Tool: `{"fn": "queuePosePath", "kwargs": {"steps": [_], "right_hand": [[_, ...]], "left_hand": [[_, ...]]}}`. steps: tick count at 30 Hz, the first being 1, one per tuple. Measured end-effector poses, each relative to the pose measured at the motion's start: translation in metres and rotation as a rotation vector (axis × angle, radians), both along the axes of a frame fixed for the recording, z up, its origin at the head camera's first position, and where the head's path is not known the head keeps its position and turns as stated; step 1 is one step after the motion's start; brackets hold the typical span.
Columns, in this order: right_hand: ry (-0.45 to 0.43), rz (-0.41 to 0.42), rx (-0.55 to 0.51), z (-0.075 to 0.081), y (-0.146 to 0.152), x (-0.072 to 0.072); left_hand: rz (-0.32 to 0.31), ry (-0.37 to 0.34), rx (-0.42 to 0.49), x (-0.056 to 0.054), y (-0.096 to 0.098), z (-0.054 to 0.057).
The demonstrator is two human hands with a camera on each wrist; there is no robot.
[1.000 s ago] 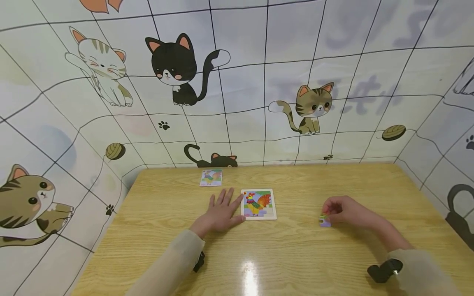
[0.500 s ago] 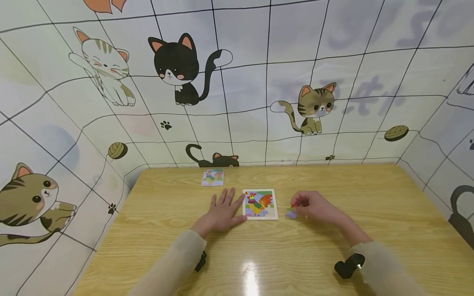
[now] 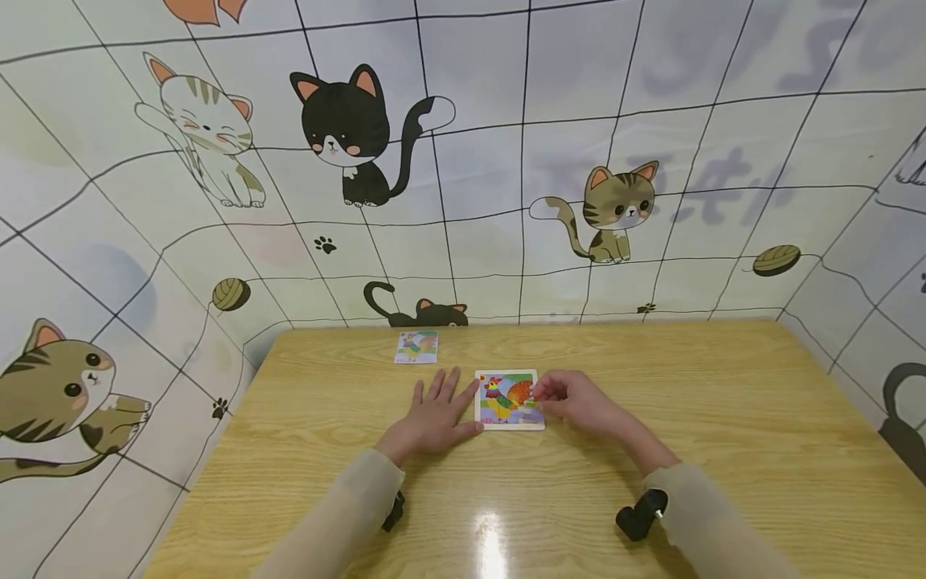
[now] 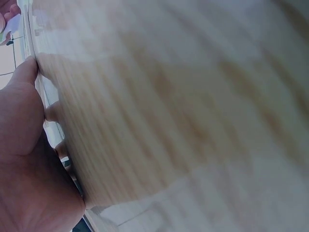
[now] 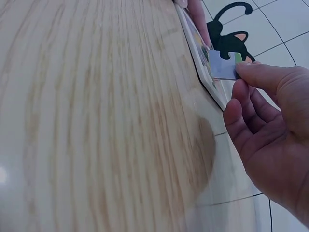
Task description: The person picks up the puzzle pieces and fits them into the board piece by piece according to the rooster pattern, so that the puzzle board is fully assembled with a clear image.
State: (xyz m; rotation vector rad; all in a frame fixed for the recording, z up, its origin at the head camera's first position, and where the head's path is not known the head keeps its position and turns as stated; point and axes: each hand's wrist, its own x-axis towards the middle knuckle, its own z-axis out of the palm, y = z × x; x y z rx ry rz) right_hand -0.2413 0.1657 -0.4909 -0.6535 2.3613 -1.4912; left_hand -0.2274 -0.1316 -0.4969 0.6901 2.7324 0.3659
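Note:
A rooster jigsaw puzzle in a white frame [image 3: 509, 427] lies near the middle of the table. My left hand [image 3: 432, 420] rests flat to its left, fingers spread, with thumb and index fingertips at the frame's left edge. Between thumb and fingertips, my right hand [image 3: 581, 404] pinches a jigsaw piece [image 5: 222, 65], lilac with a green edge and a notch. In the head view that piece overlaps the lower right part of the puzzle. The right wrist view shows the piece tilted up over the frame, the other right fingers curled below it.
A small rooster picture card [image 3: 416, 347] lies at the back of the wooden table [image 3: 347, 370], left of the frame. Behind the table's far edge stands a wall covering [image 3: 477, 177] printed with cats and grid lines.
My right hand has carried the jigsaw piece leftward across the table, from well right of the frame to over its right edge. The left hand has stayed beside the frame.

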Motion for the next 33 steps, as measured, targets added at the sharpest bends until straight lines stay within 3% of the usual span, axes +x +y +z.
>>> {"fn": "queuePosePath", "kwargs": {"steps": [8, 17, 25, 33], "right_hand": [[-0.017, 0.017, 0.0, -0.003, -0.008, -0.002], [0.002, -0.022, 0.052, -0.007, -0.012, -0.005], [0.04, -0.062, 0.099, -0.012, -0.016, -0.006], [0.034, -0.094, 0.139, -0.016, -0.017, -0.006]], "left_hand": [[0.001, 0.003, 0.0, 0.001, 0.001, 0.0], [0.005, -0.01, 0.006, 0.0, 0.001, 0.0], [0.014, -0.008, 0.006, -0.006, -0.002, -0.015], [0.024, -0.01, 0.006, -0.006, -0.002, -0.015]]}}
